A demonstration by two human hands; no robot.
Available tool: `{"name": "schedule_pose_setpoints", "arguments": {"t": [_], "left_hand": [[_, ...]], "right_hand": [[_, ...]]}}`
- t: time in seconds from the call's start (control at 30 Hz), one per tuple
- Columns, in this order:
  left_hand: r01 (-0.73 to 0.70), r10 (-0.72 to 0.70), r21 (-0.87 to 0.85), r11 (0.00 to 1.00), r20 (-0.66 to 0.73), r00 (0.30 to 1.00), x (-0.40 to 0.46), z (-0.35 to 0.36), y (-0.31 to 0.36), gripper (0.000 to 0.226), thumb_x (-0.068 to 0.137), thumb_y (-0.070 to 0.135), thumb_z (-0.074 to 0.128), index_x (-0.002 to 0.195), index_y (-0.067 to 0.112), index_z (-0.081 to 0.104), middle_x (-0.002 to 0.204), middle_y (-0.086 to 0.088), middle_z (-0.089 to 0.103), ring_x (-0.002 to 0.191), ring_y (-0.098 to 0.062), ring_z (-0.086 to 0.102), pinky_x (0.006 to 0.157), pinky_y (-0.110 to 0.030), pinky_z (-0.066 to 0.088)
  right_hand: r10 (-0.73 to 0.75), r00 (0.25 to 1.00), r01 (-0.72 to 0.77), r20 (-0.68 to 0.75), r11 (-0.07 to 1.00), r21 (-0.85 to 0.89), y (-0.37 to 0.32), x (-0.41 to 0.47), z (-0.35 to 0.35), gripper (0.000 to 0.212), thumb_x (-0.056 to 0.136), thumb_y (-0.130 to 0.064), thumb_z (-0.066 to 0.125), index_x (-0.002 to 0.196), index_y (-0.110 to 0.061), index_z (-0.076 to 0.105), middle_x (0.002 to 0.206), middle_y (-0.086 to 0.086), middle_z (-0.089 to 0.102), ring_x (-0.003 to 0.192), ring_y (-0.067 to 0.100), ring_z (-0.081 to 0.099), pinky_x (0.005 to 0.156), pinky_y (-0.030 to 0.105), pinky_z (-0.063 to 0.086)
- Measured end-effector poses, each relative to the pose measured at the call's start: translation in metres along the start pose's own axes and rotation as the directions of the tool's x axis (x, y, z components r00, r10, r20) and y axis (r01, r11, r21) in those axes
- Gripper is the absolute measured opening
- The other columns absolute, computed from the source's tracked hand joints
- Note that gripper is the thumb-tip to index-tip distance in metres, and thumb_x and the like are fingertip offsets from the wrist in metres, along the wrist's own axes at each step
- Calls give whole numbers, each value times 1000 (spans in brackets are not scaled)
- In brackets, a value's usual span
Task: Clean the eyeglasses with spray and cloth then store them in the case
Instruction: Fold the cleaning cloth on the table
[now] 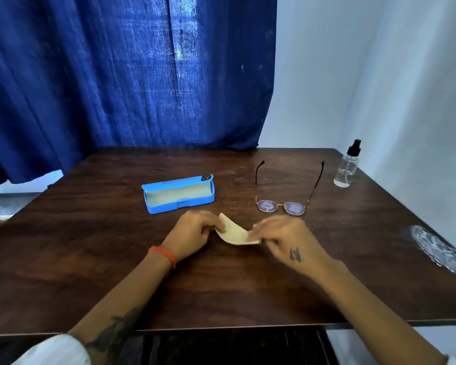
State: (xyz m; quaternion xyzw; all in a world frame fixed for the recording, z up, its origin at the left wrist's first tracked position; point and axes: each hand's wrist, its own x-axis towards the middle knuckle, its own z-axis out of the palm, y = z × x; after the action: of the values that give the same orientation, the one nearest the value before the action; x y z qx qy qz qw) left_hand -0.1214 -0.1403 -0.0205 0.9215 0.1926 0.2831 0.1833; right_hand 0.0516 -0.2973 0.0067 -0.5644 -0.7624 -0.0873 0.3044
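Note:
A pale cream cloth [236,231] is held just above the dark wooden table [116,246] between both hands. My left hand [195,229] pinches its left end and my right hand [282,237] pinches its right end. The thin-framed eyeglasses [282,206] lie beyond my right hand, lenses toward me, arms unfolded and pointing away. A blue case [179,194] stands open to the left of the glasses, with a pale lining and nothing in it. The clear spray bottle [347,167] with a black nozzle stands upright at the far right corner.
A blue curtain [129,75] hangs behind the table and a pale wall [379,75] is on the right. A worn whitish patch [437,248] marks the table's right edge. The near edge of the table runs below my forearms.

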Motion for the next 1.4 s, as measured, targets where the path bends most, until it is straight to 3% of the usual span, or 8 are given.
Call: {"name": "schedule_pose_setpoints", "arguments": {"t": [0.1,0.2,0.47,0.73,0.83,0.93,1.17,1.4], "left_hand": [[61,-61,-20,998,-17,998,-9,2,-3,40,76,-13,53,91,17,74,98,0,72,97,-10,64,91,-19,48],[124,-129,-71,990,-81,988,-15,1,1,32,77,-9,59,94,15,73,102,2,71,100,-5,60,90,-3,37],[172,-182,-97,980,-105,978,-19,0,5,22,78,5,68,96,16,72,99,5,71,95,-3,61,87,-6,40],[114,-120,-51,992,-142,983,-22,-1,6,27,77,8,70,102,17,69,106,3,69,102,-6,60,94,-22,46],[36,-38,-15,999,-181,983,-26,0,10,29,77,8,71,105,15,69,111,1,67,107,-9,59,96,-22,44],[-26,21,-22,999,-179,984,-33,2,19,28,76,18,73,104,16,69,113,1,66,110,-10,58,96,-27,46],[-53,46,89,995,72,996,-43,8,29,50,73,49,69,112,17,66,117,1,67,120,-10,53,104,-33,40],[-57,60,121,991,-14,998,-47,10,44,21,81,19,66,101,14,69,90,-3,73,86,-15,65,79,-22,49]], "right_hand": [[73,966,-63,250,997,-45,-5,-11,5,37,74,10,56,96,-15,73,95,7,73,89,24,67,78,36,54],[154,936,-153,318,988,-29,-5,-10,1,32,83,2,55,101,-20,70,97,4,72,90,20,66,81,33,50],[176,818,-311,547,936,163,-1,44,-5,18,78,-9,71,93,-17,74,91,-2,68,80,9,60,68,18,45],[191,870,-288,455,945,153,13,52,31,17,73,-13,76,88,-17,69,85,-8,67,76,-3,57,69,15,43],[157,975,-168,159,984,61,14,34,34,16,80,-16,71,96,-15,71,105,-1,69,101,11,59,89,25,43],[125,985,-114,-117,989,94,13,11,26,21,79,-13,73,99,-13,72,105,0,71,100,11,62,92,24,46],[-3,985,5,174,1000,-13,10,-10,27,21,82,-9,68,103,-11,72,105,5,72,100,19,66,91,31,51],[42,988,-39,150,999,-22,2,-4,23,6,86,-11,61,89,-12,66,80,1,68,78,18,60,69,29,49]]}}
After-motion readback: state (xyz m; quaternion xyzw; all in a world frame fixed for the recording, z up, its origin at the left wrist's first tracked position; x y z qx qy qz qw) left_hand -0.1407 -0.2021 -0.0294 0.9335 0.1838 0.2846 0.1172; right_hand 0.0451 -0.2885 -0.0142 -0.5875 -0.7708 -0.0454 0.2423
